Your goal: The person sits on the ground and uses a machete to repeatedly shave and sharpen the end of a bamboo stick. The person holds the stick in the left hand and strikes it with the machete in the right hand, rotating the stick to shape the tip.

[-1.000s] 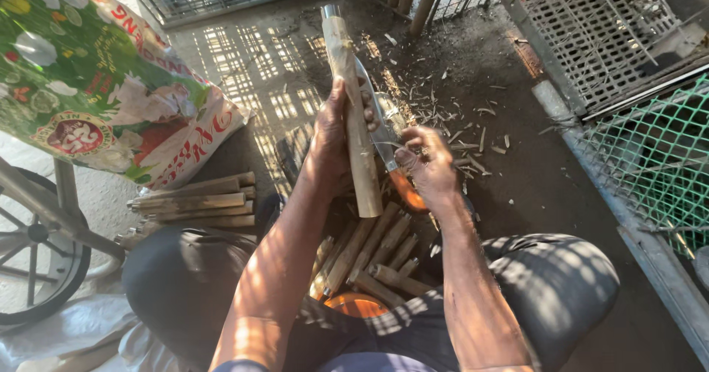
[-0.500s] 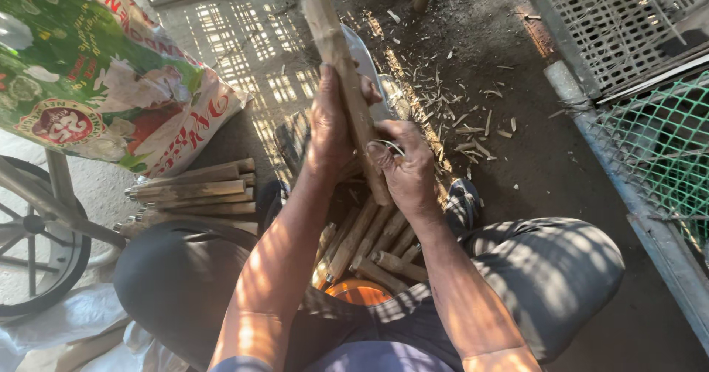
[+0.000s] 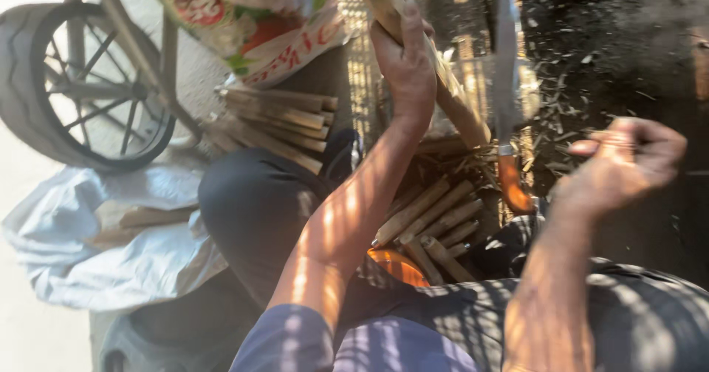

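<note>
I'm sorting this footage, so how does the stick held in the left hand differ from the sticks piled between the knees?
The held stick is gripped by the left hand and raised at a steep slant; the piled sticks lie loose and low. The held stick stands alone, while the piled sticks are bunched side by side. Both are pale brown and wood-like.

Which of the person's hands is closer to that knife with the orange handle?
The right hand. It is open just right of the knife, apart from its handle. The left hand grips a wooden stick left of the blade.
</note>
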{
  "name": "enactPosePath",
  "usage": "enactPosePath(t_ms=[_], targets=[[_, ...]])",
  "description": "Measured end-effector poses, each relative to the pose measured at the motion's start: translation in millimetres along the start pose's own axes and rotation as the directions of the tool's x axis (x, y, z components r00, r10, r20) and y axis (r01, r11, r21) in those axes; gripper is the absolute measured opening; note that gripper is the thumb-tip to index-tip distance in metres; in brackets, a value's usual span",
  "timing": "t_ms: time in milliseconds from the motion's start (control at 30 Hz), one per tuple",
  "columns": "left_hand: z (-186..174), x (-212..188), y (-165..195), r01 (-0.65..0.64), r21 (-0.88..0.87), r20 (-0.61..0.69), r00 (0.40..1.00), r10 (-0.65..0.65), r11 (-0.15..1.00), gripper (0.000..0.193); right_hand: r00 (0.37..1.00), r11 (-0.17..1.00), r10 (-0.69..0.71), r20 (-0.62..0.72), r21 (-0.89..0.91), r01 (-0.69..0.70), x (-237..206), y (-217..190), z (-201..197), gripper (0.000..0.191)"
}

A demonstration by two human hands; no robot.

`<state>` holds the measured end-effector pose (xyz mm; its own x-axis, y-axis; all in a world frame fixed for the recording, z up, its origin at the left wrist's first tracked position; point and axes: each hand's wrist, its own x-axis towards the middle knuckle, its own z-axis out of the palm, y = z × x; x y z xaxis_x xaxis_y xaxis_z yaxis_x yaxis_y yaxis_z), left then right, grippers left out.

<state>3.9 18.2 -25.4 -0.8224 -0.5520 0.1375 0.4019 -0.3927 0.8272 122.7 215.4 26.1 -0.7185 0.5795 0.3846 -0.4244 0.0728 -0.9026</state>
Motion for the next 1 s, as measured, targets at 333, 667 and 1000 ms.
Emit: enactPosePath(t_ms=[333,667,1000], targets=[[-61,32,-34,0.195,-0.127,-0.41,0.883,-0.231,0.972,0.051,0.709,0.783,0.166,0.685,-0.528,0.327,-71,30,72,0.048],[-85,48,-14,-0.253,0.912,0.023,0.819,0.573,0.324,0.071,0.334,0.605,0.791,0.512,-0.58,-0.545,-115,116,95,0.046],[-49,26,-21,-0.839,0.499,0.477,0.475,0.74,0.217,0.038,0.116,0.714,0.648,0.752,-0.549,-0.435,-194,192,177,0.042]])
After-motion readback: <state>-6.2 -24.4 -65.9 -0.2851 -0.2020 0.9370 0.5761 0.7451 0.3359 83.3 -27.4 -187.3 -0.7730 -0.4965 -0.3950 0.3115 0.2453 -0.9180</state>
